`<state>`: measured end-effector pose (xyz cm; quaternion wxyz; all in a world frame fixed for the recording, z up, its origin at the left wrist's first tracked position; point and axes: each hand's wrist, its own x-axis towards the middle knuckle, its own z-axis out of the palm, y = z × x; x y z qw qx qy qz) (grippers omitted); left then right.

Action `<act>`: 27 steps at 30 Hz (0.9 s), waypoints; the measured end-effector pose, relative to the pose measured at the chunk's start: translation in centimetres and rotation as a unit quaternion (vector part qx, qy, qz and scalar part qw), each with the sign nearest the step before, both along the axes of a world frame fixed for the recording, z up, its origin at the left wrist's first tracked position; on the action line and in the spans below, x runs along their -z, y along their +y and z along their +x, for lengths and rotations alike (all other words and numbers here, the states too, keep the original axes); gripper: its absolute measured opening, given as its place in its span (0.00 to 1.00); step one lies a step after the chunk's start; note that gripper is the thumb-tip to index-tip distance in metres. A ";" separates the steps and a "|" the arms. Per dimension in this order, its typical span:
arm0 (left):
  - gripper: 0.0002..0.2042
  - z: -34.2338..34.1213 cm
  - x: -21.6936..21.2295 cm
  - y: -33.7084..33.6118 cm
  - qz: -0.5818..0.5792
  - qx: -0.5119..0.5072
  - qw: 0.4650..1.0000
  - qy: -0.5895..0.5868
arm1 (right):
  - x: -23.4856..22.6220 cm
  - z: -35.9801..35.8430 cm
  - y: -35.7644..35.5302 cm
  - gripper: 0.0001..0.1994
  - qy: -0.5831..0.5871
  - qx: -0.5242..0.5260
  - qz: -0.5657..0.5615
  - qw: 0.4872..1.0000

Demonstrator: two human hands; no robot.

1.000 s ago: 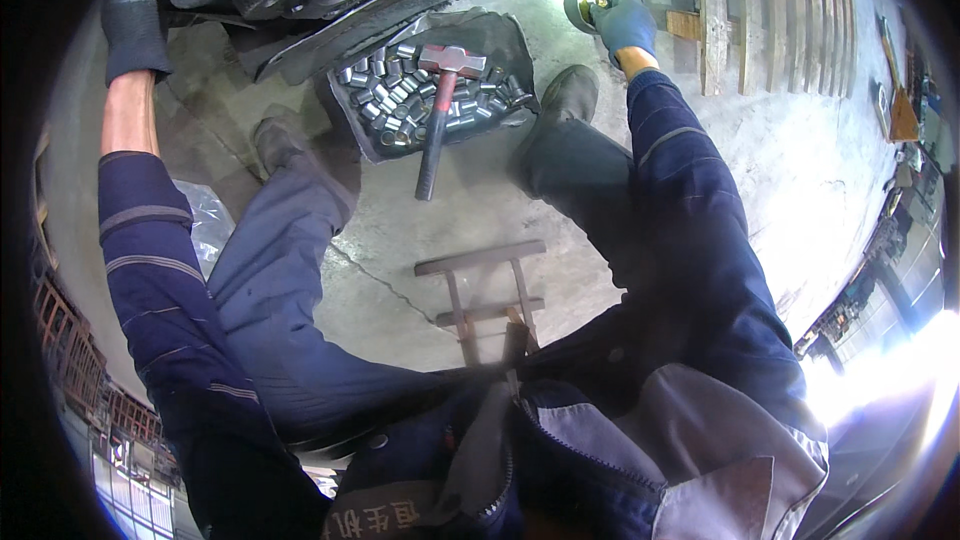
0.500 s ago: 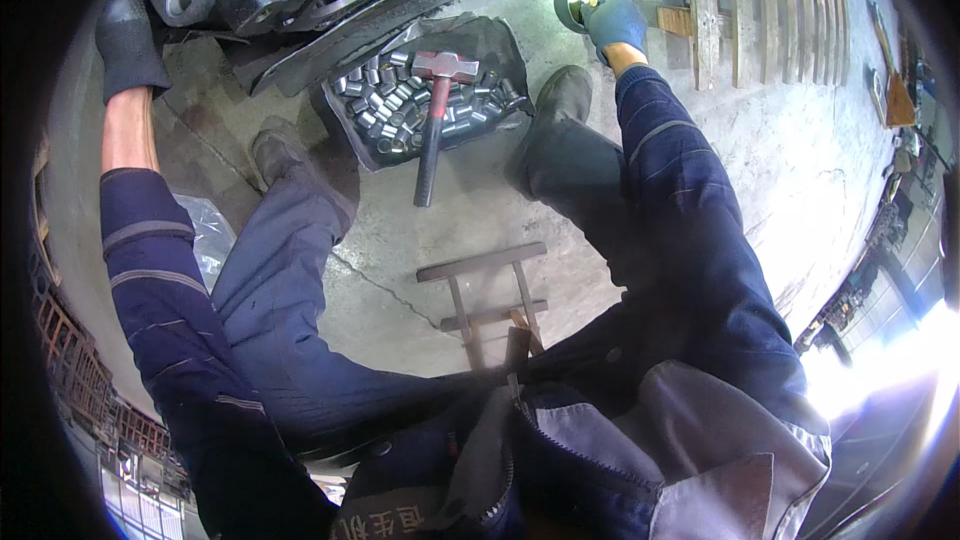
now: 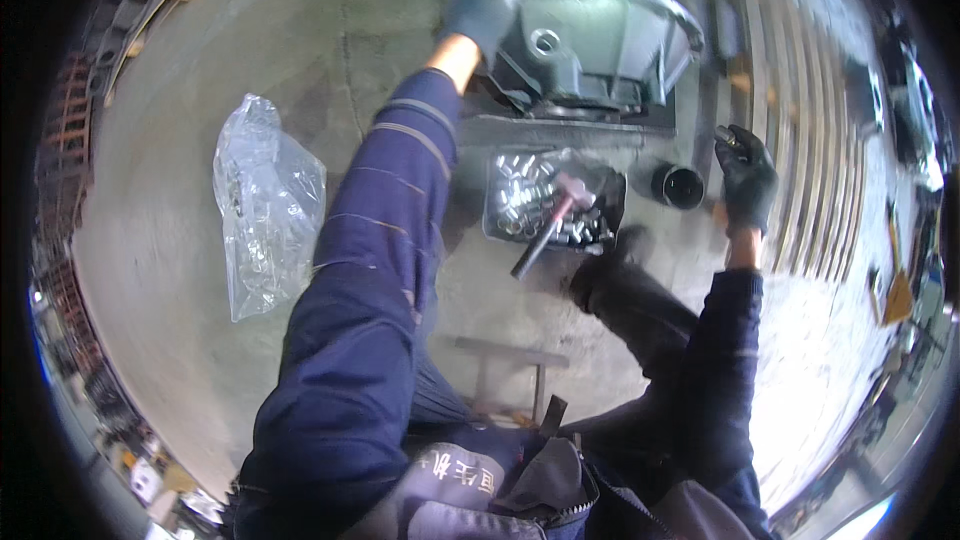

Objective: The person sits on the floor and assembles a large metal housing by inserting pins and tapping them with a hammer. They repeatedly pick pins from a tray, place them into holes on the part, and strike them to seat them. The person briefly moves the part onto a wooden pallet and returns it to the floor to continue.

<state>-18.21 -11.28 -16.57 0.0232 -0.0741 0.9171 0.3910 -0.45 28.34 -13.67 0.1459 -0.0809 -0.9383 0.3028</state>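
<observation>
My left hand [image 3: 485, 10], in a dark glove and smeared by motion, is at the left edge of a large dark metal casting [image 3: 590, 40]. I cannot make out its fingers. At the right, my gloved right hand [image 3: 748, 185] is closed on a small shiny metal piece [image 3: 728, 137], whose exact kind is unclear. Beside that hand, on the floor, stands a round black can [image 3: 680, 186]. Left of the can is a black tray [image 3: 492, 220] of short metal sleeves [image 3: 520, 190]. Across them lies a hammer [image 3: 552, 225], its dark handle sticking out over the near rim.
A clear plastic bag [image 3: 265, 210] lies on the floor at the left. Wooden slats [image 3: 800, 140] run along the right side. In front of my body is a low stool [image 3: 510, 352]. A yellow-brown brush-like tool [image 3: 897, 298] is at the far right.
The view has swung to the left. My right hand has come away from the can and now has the small metal piece in its fingers. My left hand remains by the casting.
</observation>
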 end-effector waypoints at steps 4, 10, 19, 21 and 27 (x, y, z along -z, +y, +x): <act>0.27 1.4 -2.9 0.3 0.043 0.001 0.999 -0.015 | -8.0 -2.8 -6.6 0.17 0.011 -0.120 0.045 0.992; 0.26 0.7 -0.5 0.3 0.051 0.017 0.997 0.049 | -10.3 -7.4 -16.7 0.17 -0.028 -0.286 -0.028 0.957; 0.29 -0.6 1.3 0.6 0.016 0.025 0.998 0.059 | -8.5 -10.3 -21.0 0.25 -0.108 -0.264 0.205 0.936; 0.28 -0.3 0.8 0.6 0.011 0.026 0.998 0.061 | -8.2 -10.4 -21.3 0.25 -0.109 -0.262 0.204 0.937; 0.27 0.0 -0.4 0.3 -0.016 0.042 0.994 0.098 | -7.8 -10.6 -21.7 0.23 -0.101 -0.272 0.205 0.935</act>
